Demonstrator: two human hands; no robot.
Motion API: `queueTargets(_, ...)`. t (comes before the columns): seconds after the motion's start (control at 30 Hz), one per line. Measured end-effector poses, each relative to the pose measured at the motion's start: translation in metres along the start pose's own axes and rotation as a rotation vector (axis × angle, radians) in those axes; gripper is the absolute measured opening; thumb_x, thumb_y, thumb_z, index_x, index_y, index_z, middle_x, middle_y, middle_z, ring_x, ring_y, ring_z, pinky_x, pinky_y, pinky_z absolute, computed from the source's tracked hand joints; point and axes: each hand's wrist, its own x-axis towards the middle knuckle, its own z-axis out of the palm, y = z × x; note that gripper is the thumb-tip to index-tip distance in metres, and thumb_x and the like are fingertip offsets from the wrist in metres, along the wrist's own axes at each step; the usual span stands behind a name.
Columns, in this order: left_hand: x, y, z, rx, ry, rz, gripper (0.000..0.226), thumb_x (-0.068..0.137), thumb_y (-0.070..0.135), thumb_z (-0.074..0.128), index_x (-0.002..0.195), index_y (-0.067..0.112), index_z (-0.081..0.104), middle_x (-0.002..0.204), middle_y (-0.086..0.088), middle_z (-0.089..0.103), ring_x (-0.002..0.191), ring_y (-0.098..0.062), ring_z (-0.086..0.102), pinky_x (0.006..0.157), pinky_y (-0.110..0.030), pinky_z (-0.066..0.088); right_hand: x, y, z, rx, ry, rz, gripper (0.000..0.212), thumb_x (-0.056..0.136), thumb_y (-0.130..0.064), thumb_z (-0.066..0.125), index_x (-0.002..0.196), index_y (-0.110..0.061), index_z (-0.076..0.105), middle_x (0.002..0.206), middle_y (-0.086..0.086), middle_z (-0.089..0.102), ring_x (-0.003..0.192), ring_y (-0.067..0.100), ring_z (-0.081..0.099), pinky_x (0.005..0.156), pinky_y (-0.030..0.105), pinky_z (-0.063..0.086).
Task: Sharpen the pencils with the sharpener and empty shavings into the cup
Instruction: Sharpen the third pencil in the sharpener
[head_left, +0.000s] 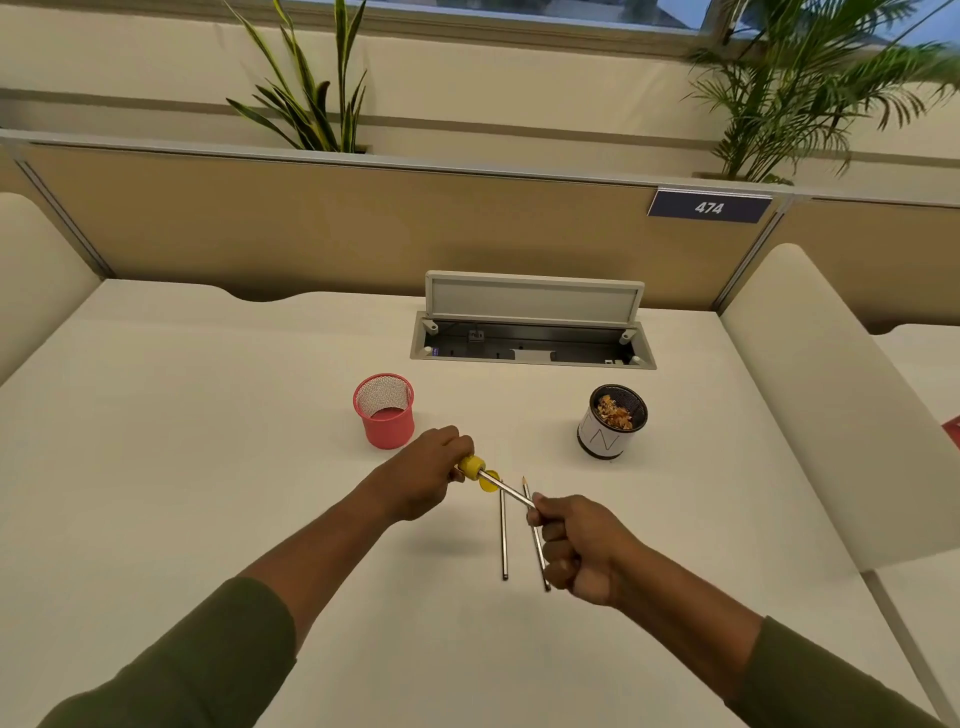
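Observation:
My left hand (428, 475) grips a yellow sharpener (471, 466) above the white desk. A grey pencil (506, 491) is pushed into it, and my right hand (579, 548) holds that pencil's other end. A yellow lid-like piece (488, 483) lies on the desk just under the sharpener. Two more pencils lie on the desk below my hands: one (503, 540) pointing away from me, another (535, 535) partly hidden by my right fingers, with a sharp tip. A black mesh cup (613, 422) with a white paper band holds shavings at the right.
An empty pink mesh cup (385, 410) stands just beyond my left hand. An open cable box (532, 332) with a raised lid is set into the desk (208, 441) at the back. Beige partition panels enclose the desk at the back and both sides.

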Motion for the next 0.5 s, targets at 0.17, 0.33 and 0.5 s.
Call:
queueTargets(0.17, -0.003, 0.000, 0.001, -0.041, -0.071, -0.032, 0.012, 0.091, 0.007, 0.051, 0.095, 0.019, 0.052, 0.092, 0.003, 0.051, 0.081, -0.016, 0.047, 0.074, -0.034, 0.047, -0.011, -0.001, -0.004, -0.628, 0.070, -0.430, 0.026, 0.096, -0.025, 0.051, 0.081, -0.009, 0.066, 0.055, -0.002, 0.042, 0.047, 0.016, 0.036, 0.045, 0.026, 0.029)
queueTargets(0.33, -0.003, -0.002, -0.004, -0.065, -0.107, -0.039, 0.011, 0.091, 0.008, 0.050, 0.095, 0.017, 0.055, 0.091, 0.002, 0.054, 0.081, -0.018, 0.050, 0.074, -0.035, 0.048, -0.002, 0.008, -0.027, -1.588, 0.189, -1.161, 0.016, 0.096, -0.024, 0.043, 0.092, -0.013, 0.053, 0.070, 0.003, 0.053, 0.057, 0.022, 0.047, 0.049, 0.031, 0.036)
queueTargets(0.5, -0.002, 0.005, -0.003, -0.106, -0.062, -0.073, 0.012, 0.090, 0.006, 0.053, 0.096, 0.015, 0.056, 0.093, 0.000, 0.058, 0.083, -0.019, 0.054, 0.075, -0.037, 0.050, 0.012, 0.006, -0.042, -1.747, 0.265, -1.421, 0.021, 0.098, -0.024, 0.047, 0.094, -0.008, 0.059, 0.059, 0.003, 0.047, 0.042, 0.021, 0.040, 0.037, 0.031, 0.029)
